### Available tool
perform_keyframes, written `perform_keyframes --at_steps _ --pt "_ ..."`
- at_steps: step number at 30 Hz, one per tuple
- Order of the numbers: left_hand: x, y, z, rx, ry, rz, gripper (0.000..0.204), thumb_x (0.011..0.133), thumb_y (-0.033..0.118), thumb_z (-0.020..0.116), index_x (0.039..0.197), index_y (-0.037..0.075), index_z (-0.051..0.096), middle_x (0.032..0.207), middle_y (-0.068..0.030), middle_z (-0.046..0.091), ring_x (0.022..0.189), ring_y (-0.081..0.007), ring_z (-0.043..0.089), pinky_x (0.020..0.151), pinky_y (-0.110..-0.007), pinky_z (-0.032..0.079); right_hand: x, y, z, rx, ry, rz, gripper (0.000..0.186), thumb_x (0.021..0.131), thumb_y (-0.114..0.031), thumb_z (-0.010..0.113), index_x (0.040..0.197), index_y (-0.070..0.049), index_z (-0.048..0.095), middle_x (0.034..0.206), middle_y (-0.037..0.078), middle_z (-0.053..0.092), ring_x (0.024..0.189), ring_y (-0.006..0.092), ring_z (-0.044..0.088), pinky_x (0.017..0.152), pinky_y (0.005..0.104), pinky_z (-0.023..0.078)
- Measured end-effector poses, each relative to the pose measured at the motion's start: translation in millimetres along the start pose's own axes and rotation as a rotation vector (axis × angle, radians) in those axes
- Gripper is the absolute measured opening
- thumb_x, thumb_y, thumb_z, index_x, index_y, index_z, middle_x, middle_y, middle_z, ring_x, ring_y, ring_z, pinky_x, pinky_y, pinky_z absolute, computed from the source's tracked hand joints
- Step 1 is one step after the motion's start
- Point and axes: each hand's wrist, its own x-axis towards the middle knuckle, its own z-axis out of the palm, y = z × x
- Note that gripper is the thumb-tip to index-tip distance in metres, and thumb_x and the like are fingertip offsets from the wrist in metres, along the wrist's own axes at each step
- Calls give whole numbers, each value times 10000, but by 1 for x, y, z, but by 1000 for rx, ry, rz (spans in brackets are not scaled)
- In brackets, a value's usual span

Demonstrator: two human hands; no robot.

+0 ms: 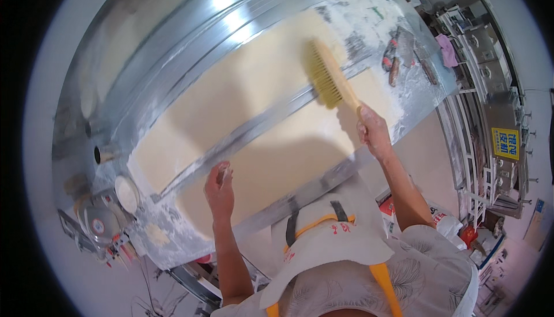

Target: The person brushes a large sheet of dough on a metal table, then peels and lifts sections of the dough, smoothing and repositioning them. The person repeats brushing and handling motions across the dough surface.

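My right hand (375, 132) is closed round the wooden handle of a bench brush (337, 77) with yellowish bristles. The brush is over the right part of two long, pale dough sheets, reaching across the gap between them. Beyond the gap lies the far dough sheet (231, 95), while the near dough sheet (277, 170) stretches along the table edge closest to me. My left hand (220, 193) is over the left part of the near sheet, its floury fingers loosely curled with space between them and nothing seen in them. Whether it touches the dough I cannot tell.
Flour is scattered over the metal table (424, 95). At its far right lie a scraper (406, 43) and wooden-handled tools (394, 72). A white round container (127, 194), a metal cup (104, 154) and a kitchen scale (99, 223) stand at the left. Metal racks (470, 144) line the right.
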Motion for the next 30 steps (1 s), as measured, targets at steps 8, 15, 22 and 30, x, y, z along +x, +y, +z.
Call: perform_keyframes --at_steps 8,15,22,30 --pt "176 266 380 251 -260 1017 205 1017 146 709 1197 61 759 1116 -132 755 1007 -282 746 879 -367 590 34 43 -71 227 -346 374 493 1093 -248 602 1567 -113 590 884 -55 605 671 41 492 567 222 412" --pt "359 266 626 677 -190 1001 474 1015 228 679 1451 60 595 1494 -202 582 1429 -414 513 1205 -532 410 47 -3 -131 20 -736 423 540 1136 -390 580 1623 -162 528 964 -26 614 815 83 515 757 263 489" --pt "331 310 702 970 -314 1315 685 1046 406 652 1587 40 446 1655 -232 399 1581 -449 301 1290 -583 270 72 -14 -180 189 -695 419 547 1143 -403 559 1632 -162 514 1144 53 690 1009 120 568 968 297 489" --pt "298 287 712 943 -412 1653 628 1014 426 689 1480 45 511 1538 -230 454 1459 -443 429 1195 -581 385 92 -25 -197 264 -690 358 566 1160 -344 543 1674 -129 442 738 -52 436 657 63 387 605 249 391"
